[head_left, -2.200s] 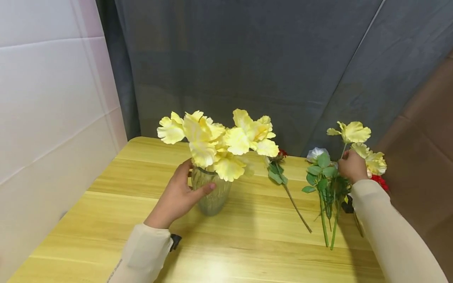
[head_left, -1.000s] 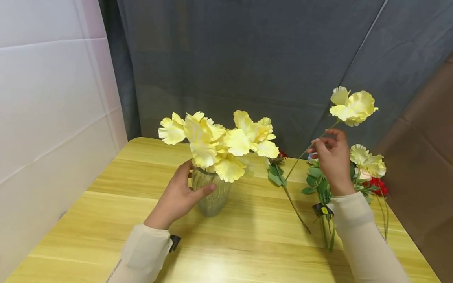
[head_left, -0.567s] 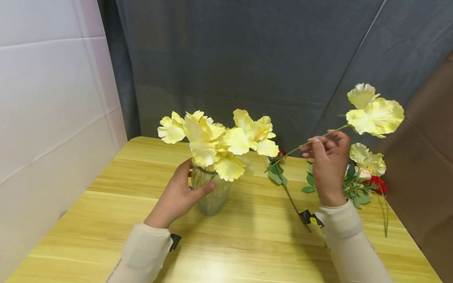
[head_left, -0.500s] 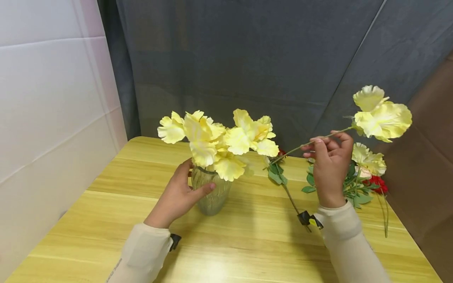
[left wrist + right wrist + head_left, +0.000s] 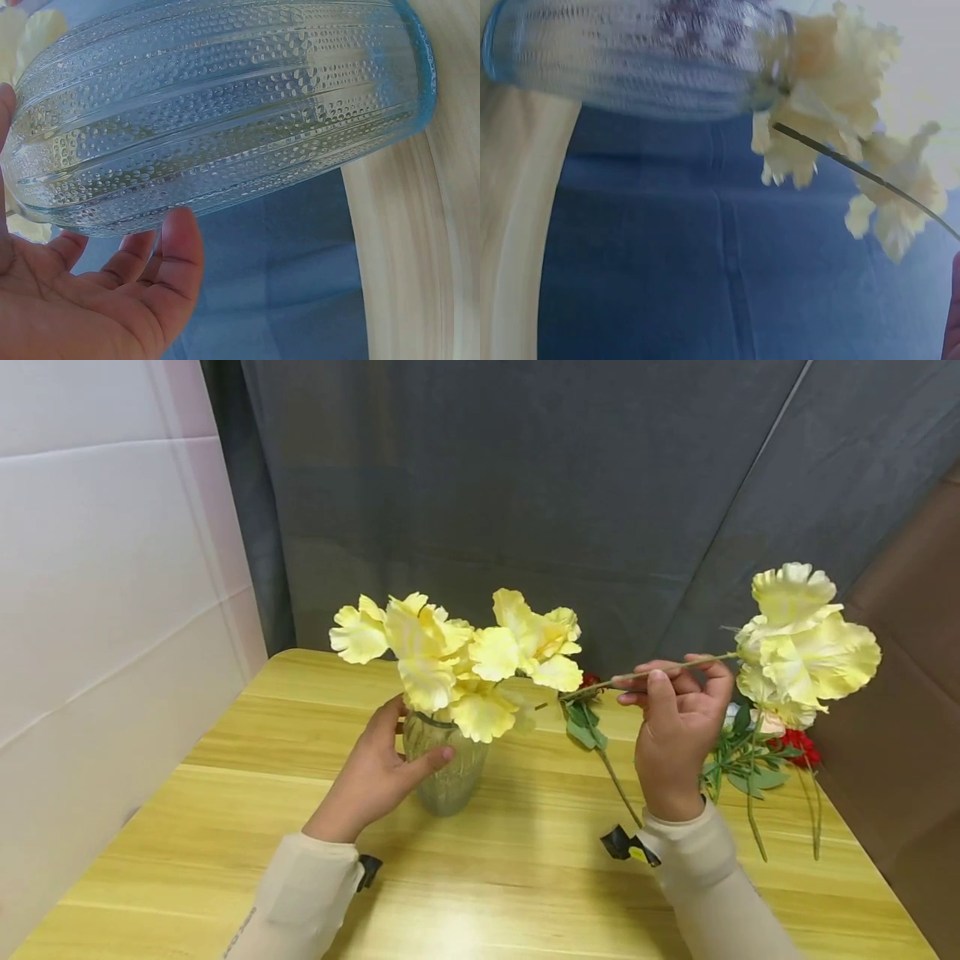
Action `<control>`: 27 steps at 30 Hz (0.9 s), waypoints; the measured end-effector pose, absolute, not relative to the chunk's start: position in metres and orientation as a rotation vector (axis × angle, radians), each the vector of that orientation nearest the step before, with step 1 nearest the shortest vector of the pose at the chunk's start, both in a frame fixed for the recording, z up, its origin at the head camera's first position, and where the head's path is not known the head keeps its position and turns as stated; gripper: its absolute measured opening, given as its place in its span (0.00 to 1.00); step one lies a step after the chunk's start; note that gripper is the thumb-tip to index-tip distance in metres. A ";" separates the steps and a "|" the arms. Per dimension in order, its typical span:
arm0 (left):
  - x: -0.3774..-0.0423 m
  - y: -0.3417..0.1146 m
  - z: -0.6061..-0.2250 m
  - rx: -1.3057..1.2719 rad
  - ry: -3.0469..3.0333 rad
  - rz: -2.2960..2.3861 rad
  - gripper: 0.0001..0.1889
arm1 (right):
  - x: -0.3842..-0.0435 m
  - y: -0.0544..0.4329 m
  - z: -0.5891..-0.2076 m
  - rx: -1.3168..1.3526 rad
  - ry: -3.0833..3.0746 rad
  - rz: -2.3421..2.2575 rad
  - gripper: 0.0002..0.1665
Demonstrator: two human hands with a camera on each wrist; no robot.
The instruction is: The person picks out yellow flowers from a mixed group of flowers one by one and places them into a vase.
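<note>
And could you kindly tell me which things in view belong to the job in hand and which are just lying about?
Apparently in the job:
glass vase, held by the left hand
yellow flowers in it
single yellow flower, pinched by the right hand

Apparently lying about:
leafy red flower
flower pile on the right

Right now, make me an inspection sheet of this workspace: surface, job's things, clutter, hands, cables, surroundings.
Surface: wood-grain table.
Job's things: glass vase stands upright, holding yellow flowers; separate yellow flower outside it.
Clutter: loose flowers, one red, at right; leafy stem lying between them and the vase.
Hands: left hand holds the vase; right hand pinches the separate yellow flower's stem.
Cables: nothing seen.
Surroundings: grey curtain behind, white backdrop left, brown backdrop right.
</note>
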State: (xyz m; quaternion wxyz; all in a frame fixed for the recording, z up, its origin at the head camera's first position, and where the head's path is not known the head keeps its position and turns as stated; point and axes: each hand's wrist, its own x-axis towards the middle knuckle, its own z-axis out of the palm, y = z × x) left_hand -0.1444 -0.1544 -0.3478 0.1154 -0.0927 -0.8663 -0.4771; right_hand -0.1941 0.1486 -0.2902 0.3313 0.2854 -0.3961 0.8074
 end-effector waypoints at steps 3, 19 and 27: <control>-0.145 -0.154 -0.347 -0.271 -2.539 -1.403 0.50 | -0.190 0.141 -0.292 0.764 -0.998 2.150 0.15; -0.144 -0.153 -0.346 -0.272 -2.539 -1.405 0.50 | -0.180 0.109 -0.300 0.801 -0.860 2.223 0.12; -0.145 -0.153 -0.345 -0.255 -2.558 -1.404 0.51 | -0.179 0.098 -0.297 0.754 -0.864 2.246 0.12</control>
